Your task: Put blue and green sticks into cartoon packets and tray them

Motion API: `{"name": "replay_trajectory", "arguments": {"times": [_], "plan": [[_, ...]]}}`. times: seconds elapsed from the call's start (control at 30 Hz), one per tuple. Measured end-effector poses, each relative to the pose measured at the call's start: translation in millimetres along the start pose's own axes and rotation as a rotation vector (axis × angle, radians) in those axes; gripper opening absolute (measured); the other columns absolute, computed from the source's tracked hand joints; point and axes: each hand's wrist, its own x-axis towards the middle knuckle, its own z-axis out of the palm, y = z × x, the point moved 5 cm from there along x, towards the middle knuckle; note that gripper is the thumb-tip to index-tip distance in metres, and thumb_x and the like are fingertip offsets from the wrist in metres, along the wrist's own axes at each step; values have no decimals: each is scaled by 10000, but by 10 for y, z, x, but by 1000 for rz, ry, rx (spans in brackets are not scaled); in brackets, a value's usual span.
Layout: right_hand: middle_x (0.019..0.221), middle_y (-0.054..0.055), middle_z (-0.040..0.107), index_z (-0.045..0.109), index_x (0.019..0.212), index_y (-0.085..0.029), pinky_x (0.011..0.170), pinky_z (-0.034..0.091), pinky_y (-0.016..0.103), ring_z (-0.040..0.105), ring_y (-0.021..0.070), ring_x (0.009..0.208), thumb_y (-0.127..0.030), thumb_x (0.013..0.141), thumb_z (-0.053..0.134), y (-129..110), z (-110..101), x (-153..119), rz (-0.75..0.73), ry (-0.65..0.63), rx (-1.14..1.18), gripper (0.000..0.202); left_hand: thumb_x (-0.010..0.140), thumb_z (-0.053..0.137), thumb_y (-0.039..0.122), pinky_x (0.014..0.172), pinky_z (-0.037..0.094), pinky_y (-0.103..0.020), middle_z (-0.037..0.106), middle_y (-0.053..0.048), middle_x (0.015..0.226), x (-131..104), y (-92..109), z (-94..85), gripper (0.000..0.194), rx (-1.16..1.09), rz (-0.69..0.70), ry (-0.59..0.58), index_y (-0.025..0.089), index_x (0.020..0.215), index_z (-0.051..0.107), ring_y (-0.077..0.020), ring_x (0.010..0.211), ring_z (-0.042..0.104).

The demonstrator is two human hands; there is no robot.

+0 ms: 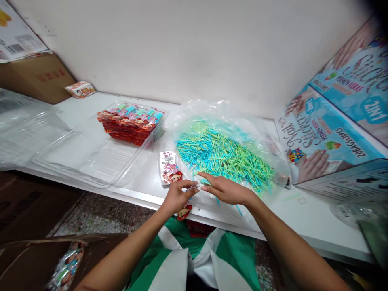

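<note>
Hands meet fingertip to fingertip (left hand pinching a sachet).

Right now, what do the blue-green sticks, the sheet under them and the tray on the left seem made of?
Sticks: probably plastic or paper, matte pastel, thin and straight. Sheet: thin clear plastic film, crinkled and glossy. Tray: rigid clear plastic, ribbed floor, shiny rim.
</note>
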Motion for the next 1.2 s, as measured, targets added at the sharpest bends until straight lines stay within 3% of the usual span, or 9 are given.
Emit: {"name": "replay_trajectory", "arguments": {"times": [0.2,0.3,0.4,0.6,0.9,1.03,1.2], "plan": [[1212,120,560,298,1374,-194,867,404,383,535,265,1077,-456,889,354,-23,7,-3,27,-39,-7,555,749,595,343,702,449,-265,701,-51,808,-10,34,-7,248,0,-12,4,170,880,714,-190,758,615],[1254,120,526,318,1365,-196,870,402,383,533,266,1082,-471,885,354,-20,8,-4,25,-26,3,554,755,585,349,671,451,-262,702,-57,791,-21,17,5,260,-36,-28,-32,163,879,717,-187,728,615],[1290,117,494,312,1367,-196,877,397,377,529,260,1088,-471,885,353,-32,8,-8,12,-35,9,556,729,616,330,697,450,-265,705,-60,812,-19,-20,-13,222,-46,-41,4,166,835,720,-195,765,621],[1203,119,567,317,1363,-191,819,418,341,567,249,1022,-467,877,381,-40,21,-6,1,-22,27,562,701,636,315,658,437,-252,691,-45,748,0,-41,7,176,-60,-45,16,155,744,698,-176,709,604],[1055,132,641,356,1335,-167,690,422,296,609,251,896,-471,870,387,6,113,14,-27,-84,-35,556,760,551,294,594,383,-229,623,-12,632,-42,101,15,195,176,50,-20,154,698,671,-148,634,546],[1080,122,621,416,1271,-183,713,410,297,593,240,912,-461,884,360,-37,45,3,-38,-35,-37,479,764,556,326,583,409,-230,625,-21,674,-32,52,59,213,-13,-12,-70,142,777,663,-142,627,559],[740,34,608,527,936,-208,559,348,253,549,171,642,-439,903,323,-20,31,17,11,56,-102,311,725,607,377,572,446,-251,653,-63,748,-20,-33,129,292,-229,-140,-102,118,853,656,-140,599,578]]}}
